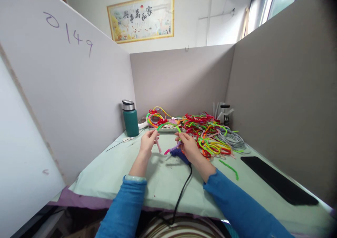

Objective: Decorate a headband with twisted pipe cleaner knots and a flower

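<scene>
Between my hands a fuzzy pipe cleaner (168,124) arches upward, green along the top with pink and purple lengths toward its ends. My left hand (149,141) pinches its left side, where a pale pink end hangs down. On the right side my right hand (188,145) grips it, and a purple end with a magenta tip sticks out to the left below the fingers. A blue glue gun (180,156) lies on the table just under my right hand, its black cord (184,189) running toward the front edge.
A heap of colourful pipe cleaners (210,134) spreads at the back right, beside a tray (168,129) of small pieces. A green bottle (130,120) stands back left. One green pipe cleaner (229,169) and a black flat object (279,182) lie right. Grey partitions (181,80) enclose the table.
</scene>
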A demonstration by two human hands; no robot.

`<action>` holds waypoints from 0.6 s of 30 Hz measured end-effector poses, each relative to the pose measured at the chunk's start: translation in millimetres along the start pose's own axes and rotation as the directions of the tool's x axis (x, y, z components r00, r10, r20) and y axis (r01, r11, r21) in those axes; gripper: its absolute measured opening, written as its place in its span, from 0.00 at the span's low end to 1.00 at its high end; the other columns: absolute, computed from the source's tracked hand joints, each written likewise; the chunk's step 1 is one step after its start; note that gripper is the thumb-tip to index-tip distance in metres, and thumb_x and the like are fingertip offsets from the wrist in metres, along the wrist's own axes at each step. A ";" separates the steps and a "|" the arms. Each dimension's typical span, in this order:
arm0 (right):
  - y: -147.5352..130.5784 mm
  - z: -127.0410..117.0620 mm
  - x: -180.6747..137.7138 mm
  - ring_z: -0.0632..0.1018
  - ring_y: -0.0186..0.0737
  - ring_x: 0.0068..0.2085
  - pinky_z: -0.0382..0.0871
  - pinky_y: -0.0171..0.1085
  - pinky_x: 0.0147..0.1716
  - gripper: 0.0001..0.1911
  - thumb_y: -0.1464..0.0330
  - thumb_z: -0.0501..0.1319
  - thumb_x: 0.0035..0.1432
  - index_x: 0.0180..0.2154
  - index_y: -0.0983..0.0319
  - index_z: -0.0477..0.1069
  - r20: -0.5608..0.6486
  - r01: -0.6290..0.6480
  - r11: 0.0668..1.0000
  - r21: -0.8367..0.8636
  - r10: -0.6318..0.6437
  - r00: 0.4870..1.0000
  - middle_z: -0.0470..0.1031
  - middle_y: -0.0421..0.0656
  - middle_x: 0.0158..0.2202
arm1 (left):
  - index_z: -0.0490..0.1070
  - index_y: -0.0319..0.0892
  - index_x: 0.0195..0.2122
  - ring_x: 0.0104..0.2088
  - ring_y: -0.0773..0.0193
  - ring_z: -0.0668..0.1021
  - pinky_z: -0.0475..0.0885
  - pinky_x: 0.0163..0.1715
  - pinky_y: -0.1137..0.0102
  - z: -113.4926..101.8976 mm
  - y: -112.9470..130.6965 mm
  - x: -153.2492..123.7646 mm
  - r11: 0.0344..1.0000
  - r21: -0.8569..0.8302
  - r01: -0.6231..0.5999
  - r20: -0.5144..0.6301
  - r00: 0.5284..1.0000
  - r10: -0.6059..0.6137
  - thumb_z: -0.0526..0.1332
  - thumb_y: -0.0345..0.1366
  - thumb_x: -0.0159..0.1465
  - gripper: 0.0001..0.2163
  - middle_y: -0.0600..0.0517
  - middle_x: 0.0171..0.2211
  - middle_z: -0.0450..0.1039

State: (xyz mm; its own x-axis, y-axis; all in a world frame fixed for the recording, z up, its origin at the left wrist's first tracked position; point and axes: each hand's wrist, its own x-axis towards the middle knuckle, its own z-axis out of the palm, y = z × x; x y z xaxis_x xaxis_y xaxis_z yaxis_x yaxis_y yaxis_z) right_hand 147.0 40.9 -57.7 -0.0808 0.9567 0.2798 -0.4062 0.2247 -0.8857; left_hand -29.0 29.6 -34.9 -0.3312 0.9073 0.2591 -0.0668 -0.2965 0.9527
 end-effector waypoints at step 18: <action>2.5 8.7 -2.8 0.71 0.34 0.28 0.69 0.32 0.22 0.20 0.54 0.63 0.47 0.36 0.62 0.72 0.013 0.042 0.993 -0.112 -0.041 0.999 0.71 0.43 0.30 | 0.71 0.43 0.38 0.42 0.59 0.72 0.67 0.38 0.69 -0.8 2.5 -9.4 0.845 0.468 -0.260 -0.231 0.887 0.401 0.65 0.36 0.51 0.12 0.46 0.42 0.70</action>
State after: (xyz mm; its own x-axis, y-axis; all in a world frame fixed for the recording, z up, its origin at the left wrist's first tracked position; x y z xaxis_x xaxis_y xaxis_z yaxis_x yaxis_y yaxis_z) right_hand 138.3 37.2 -57.5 -0.0755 0.9443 0.3204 -0.3046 0.2842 -0.9091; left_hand -26.8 20.1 -35.1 -0.5378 0.6166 0.5749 0.4698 -0.3470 0.8117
